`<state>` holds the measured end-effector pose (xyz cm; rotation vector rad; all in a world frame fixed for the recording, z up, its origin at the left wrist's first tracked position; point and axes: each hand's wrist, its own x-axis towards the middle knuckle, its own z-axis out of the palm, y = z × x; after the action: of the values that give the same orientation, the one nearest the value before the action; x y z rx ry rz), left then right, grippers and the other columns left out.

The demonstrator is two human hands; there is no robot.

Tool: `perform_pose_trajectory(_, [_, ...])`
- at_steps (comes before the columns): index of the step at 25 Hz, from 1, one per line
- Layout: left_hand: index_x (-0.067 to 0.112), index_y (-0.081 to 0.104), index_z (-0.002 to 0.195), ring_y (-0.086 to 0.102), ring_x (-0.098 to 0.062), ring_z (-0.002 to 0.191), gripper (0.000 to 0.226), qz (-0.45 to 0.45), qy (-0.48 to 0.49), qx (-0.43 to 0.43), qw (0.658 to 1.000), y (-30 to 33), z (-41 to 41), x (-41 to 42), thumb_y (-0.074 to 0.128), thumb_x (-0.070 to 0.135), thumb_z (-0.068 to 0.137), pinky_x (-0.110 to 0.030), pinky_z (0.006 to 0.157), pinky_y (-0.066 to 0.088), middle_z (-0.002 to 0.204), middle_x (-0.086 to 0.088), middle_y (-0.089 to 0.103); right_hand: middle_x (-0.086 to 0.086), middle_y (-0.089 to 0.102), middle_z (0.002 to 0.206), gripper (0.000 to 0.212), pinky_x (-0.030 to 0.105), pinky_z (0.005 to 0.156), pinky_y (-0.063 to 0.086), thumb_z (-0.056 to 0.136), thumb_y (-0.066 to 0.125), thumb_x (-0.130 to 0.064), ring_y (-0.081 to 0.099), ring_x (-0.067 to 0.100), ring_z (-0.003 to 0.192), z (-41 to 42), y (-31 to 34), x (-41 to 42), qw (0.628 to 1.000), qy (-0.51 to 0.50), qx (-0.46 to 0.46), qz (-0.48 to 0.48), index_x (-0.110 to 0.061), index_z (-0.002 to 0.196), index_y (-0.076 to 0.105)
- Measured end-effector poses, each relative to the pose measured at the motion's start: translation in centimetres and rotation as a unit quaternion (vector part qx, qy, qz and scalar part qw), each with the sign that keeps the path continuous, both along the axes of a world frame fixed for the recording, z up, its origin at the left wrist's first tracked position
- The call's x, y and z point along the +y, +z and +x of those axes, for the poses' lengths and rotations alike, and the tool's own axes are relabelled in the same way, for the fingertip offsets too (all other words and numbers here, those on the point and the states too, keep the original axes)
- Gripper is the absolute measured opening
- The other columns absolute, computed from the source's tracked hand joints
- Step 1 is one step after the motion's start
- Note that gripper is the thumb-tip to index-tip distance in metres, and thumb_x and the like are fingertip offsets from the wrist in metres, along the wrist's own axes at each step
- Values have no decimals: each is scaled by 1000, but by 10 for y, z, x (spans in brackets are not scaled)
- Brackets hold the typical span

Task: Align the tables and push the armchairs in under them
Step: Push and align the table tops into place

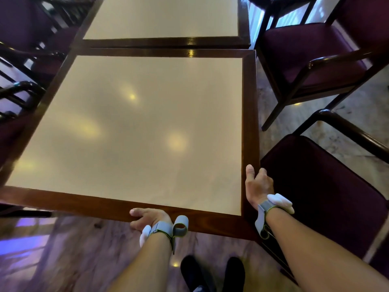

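At the near corner of the cream-topped, dark-wood-framed square bench (134, 123), both hands grip its rim.

Left hand (147, 220) clasps the near edge, thumb on top and fingers curled underneath; right hand (257, 186) clasps the right edge just beside the corner, thumb lying along the wood frame. Each wrist wears a grey strap with a white device. A 2nd bench of the same make (162, 17) stands beyond, its frame almost touching the near one, though the near one sits offset slightly to the right. To the right, 2 dark-wood armchairs with purple cushions, the near one (324, 186) and the far one (311, 60), stand pulled out on the marbled floor. More purple armchairs (27, 49) crowd the left side.
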<state>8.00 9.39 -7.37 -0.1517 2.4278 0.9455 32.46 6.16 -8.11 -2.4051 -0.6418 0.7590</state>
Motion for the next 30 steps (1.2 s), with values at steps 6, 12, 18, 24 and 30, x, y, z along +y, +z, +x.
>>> perform_pose_trajectory(6, [-1,42,147,49,-44,135,63,3,7,7,1000,-4,7,8,26,48,111,-45,114,31,150,-27,50,21,61,96,55,42,73,48,103,37,-50,61,35,83,10,-5,13,1000,13,5,6,1,112,55])
perform_pose_trajectory(12, [-2,41,148,47,-43,137,62,-1,15,10,1000,-7,9,12,26,47,111,-43,115,29,151,-27,48,20,61,95,54,38,69,43,104,36,-49,56,29,78,13,-6,17,1000,26,11,2,2,113,54])
perform_pose_trajectory(18, [-1,39,149,45,-42,139,63,-23,-13,13,1000,-6,9,18,23,48,111,-43,116,28,152,-27,47,25,62,115,58,38,75,40,103,37,-50,61,41,100,18,6,18,997,60,1,-40,1,127,52])
perform_pose_trajectory(24, [-4,41,152,44,-41,143,54,-113,-242,-21,963,8,-8,11,28,30,112,-44,117,36,155,-26,45,15,67,99,39,41,78,53,94,51,-35,63,34,88,20,37,-8,991,114,-42,-57,-5,116,61])
perform_pose_trajectory(30, [-4,57,131,62,-40,116,75,-174,-385,-28,906,31,-14,2,42,46,77,-40,100,46,130,-19,63,4,71,84,22,39,74,57,90,58,-35,67,28,80,18,90,-55,988,145,-45,-29,-20,93,72])
